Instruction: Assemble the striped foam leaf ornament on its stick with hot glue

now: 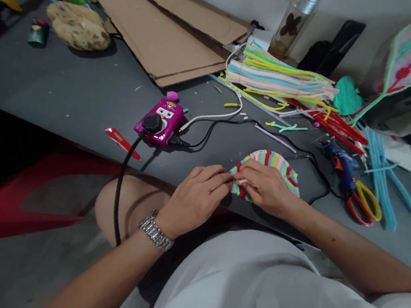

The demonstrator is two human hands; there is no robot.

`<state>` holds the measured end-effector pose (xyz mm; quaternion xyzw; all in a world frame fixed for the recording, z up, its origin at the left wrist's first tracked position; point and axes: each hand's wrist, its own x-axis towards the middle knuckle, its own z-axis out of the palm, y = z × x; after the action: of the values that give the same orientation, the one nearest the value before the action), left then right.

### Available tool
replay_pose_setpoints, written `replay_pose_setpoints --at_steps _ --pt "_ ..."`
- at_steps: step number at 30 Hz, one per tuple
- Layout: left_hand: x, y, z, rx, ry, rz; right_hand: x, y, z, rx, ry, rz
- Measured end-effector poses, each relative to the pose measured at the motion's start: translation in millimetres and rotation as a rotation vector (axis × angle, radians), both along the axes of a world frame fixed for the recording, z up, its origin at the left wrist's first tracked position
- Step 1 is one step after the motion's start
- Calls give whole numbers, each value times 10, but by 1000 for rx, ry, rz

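A round piece made of striped, many-coloured pipe cleaners (277, 162) lies near the front edge of the dark grey table (76, 98). My right hand (267, 187) rests on its left part with fingers closed on it. My left hand (197, 198), with a metal watch on the wrist, pinches the piece's left edge, fingertips meeting those of the right hand. A small pale strand shows between the fingers.
A magenta power strip (160, 120) with a black plug and cables sits behind my hands. Bundled coloured pipe cleaners (274, 77), red and blue strands, a blue glue gun (339, 163), scissors (365, 204), cardboard sheets (172, 31) and a glass bottle (296, 14) lie around.
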<state>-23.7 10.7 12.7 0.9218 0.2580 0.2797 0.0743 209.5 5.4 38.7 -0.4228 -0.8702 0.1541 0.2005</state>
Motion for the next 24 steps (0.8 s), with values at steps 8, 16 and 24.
replay_pose_setpoints --at_steps 8,16,24 --pt "-7 5 -2 2 4 2 68 -79 378 -144 129 -5" --pt "-10 5 -9 -32 -26 -10 85 120 520 -23 419 -265" --pt "4 12 7 -21 -69 -29 -37 102 140 -115 392 -252"
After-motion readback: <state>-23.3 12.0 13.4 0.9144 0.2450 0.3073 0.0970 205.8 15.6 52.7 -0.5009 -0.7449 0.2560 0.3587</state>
